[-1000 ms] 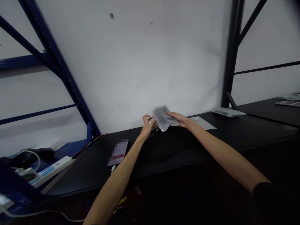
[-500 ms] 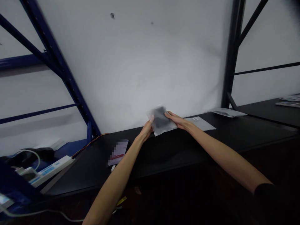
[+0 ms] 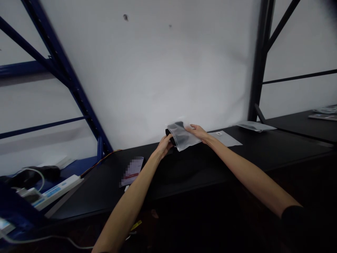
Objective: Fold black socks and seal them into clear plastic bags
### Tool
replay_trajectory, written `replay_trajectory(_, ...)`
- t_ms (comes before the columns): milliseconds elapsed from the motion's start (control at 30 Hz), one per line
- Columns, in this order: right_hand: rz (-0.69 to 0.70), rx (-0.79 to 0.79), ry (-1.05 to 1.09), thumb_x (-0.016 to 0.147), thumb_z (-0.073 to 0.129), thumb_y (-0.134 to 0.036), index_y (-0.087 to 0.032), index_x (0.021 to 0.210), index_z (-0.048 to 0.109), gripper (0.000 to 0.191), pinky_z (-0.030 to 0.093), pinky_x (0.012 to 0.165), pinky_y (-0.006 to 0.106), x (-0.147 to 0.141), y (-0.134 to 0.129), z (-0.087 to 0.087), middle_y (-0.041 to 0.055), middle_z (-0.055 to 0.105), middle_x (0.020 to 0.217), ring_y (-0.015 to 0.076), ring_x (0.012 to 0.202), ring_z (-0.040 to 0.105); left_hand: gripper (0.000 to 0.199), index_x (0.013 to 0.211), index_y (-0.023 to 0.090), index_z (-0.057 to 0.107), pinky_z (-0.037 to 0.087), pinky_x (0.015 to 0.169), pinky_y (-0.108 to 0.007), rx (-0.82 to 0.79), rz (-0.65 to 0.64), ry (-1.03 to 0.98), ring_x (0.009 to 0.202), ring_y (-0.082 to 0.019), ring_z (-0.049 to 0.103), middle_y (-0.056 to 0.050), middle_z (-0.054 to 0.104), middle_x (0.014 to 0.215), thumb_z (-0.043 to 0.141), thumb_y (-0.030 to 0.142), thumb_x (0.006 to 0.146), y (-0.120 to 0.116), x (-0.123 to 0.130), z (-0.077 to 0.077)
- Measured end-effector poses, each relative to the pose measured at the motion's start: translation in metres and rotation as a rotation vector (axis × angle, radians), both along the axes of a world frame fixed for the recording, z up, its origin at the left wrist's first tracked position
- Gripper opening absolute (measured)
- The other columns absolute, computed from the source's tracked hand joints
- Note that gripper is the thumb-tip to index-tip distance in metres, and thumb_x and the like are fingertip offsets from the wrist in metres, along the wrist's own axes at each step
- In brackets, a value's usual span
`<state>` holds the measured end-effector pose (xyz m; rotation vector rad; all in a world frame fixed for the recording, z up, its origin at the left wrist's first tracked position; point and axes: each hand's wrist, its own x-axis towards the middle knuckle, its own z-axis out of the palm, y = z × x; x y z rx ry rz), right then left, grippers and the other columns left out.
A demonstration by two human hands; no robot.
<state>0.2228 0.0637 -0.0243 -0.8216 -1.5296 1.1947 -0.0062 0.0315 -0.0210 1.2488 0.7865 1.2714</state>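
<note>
A frosted plastic bag (image 3: 184, 136) is held above the black table (image 3: 189, 172), near the white wall. My right hand (image 3: 198, 133) grips the bag's right side, thumb on top. A black item (image 3: 172, 140), which looks like folded cloth, sticks out of the bag's left end; part of it shows dark through the plastic. My left hand (image 3: 165, 144) is closed on that black item at the bag's left edge. Behind my right wrist a flat pale bag (image 3: 226, 139) with a small label lies on the table.
A phone (image 3: 133, 170) with a lit screen lies left of my left forearm. Another clear bag (image 3: 256, 126) rests further right. At the far left are a white power strip (image 3: 59, 191) and cables. Blue (image 3: 76, 88) and black (image 3: 259, 70) rack posts stand at both sides.
The black item, earlier inside the bag, now pokes out at its left end. My left hand has shifted from the bag's edge onto this item, and the bag has moved slightly right.
</note>
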Motion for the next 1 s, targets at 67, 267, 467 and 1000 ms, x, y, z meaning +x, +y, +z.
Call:
replay_trajectory(67,-0.100,0.006,0.028,0.079,0.081,-0.055,-0.019,0.131,0.060,0.066,0.056,0.099,0.046,0.006,0.005,0.001,0.0125,0.071,0.124,0.0282,0.110,0.068,0.024,0.095,0.014,0.072,0.059,0.070,-0.029,-0.005,-0.020,-0.046,0.078,-0.019,0.069,-0.010,0.074,0.095,0.077,0.032,0.080,-0.001,0.001,0.002)
replay_trajectory(267,-0.267,0.053,0.121,0.082,0.079,-0.048,-0.017,0.133,0.057,0.064,0.061,0.087,0.040,0.043,0.012,0.016,0.0119,0.072,0.121,0.0252,0.101,0.071,0.013,0.095,0.016,0.068,0.063,0.074,-0.031,-0.037,0.053,-0.263,0.085,-0.019,0.069,-0.007,0.074,0.095,0.069,0.023,0.084,-0.006,0.000,0.011)
replay_trajectory(467,-0.450,0.131,-0.236,0.088,0.071,-0.048,-0.018,0.141,0.053,0.063,0.059,0.084,0.042,0.121,0.014,0.018,0.0151,0.072,0.116,0.0269,0.094,0.071,0.011,0.095,0.017,0.068,0.063,0.082,-0.034,-0.076,0.126,-0.325,0.092,-0.022,0.069,-0.008,0.074,0.097,0.069,0.022,0.085,-0.007,-0.003,0.014)
replay_trajectory(1000,-0.994,-0.054,-1.087,0.089,0.068,-0.049,-0.021,0.136,0.058,0.056,0.040,0.104,0.056,0.165,0.037,-0.029,0.0241,0.051,0.140,0.0422,0.134,0.046,0.012,0.092,0.015,0.067,0.061,0.075,-0.031,-0.093,0.124,-0.184,0.083,-0.019,0.067,-0.008,0.072,0.090,0.070,0.023,0.083,-0.002,-0.003,0.006)
